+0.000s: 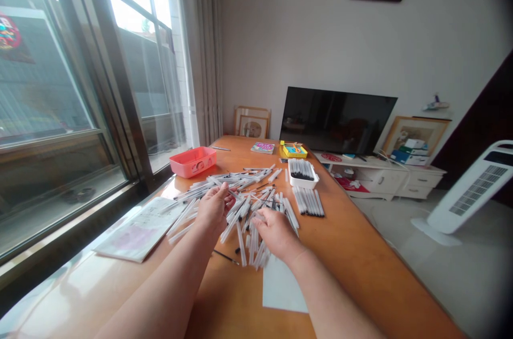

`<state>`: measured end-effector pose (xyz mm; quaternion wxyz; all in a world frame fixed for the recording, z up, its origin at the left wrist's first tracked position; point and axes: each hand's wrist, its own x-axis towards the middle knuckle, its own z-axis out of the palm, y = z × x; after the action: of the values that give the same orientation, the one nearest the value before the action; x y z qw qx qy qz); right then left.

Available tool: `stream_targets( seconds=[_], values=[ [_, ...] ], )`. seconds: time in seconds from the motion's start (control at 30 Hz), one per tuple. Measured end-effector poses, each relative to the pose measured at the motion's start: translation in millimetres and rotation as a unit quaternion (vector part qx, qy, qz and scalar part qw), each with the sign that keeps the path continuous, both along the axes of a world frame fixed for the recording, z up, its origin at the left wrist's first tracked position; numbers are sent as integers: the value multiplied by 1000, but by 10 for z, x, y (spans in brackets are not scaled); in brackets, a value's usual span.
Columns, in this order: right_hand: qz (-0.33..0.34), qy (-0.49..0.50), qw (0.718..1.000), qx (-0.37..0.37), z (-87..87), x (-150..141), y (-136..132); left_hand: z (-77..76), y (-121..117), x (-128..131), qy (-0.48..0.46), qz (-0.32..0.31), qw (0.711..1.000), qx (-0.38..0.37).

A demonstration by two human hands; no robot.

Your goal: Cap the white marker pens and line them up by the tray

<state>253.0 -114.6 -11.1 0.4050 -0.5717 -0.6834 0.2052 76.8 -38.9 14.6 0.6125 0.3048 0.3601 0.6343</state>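
A loose heap of clear plastic pens with black tips [248, 211] covers the middle of the wooden table [344, 253]. My left hand [214, 208] hangs over the heap's near left side, its fingers down among the pens. My right hand [274, 232] is over the near right side, with its fingers curled at the pens. Both hands show their backs, so their fingers and any pen inside them are hidden. A neat row of pens [308, 202] lies to the right, beside a small white box of upright pens [302, 179].
A pink plastic basket [193, 162] stands at the far left of the table, and a yellow box [293, 150] at the far end. A printed booklet [140, 229] lies left of my hands, and a white sheet [284, 291] lies below them. Windows run along the left side.
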Motion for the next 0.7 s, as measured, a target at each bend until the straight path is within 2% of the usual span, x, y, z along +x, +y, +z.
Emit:
stream_targets(
  seconds=[0.17,0.3,0.37,0.5,0.6,0.7],
  values=[
    [-47,-8,999,11,-40,31,44,2,-59,43,13,-12,1000,19],
    [-53,-13,997,62,-31,16,44,36,-101,57,23,-29,999,34],
    [-51,8,997,65,-40,-1,50,41,-118,74,17,-47,998,38],
    [-24,148,989,2,-15,-44,45,20,-154,141,-23,-97,994,35],
    [-7,258,965,-46,55,-52,28,6,-191,202,-43,-141,989,24],
    [-30,351,935,-51,118,-5,32,14,-216,233,-49,-177,983,-4]
  ],
)
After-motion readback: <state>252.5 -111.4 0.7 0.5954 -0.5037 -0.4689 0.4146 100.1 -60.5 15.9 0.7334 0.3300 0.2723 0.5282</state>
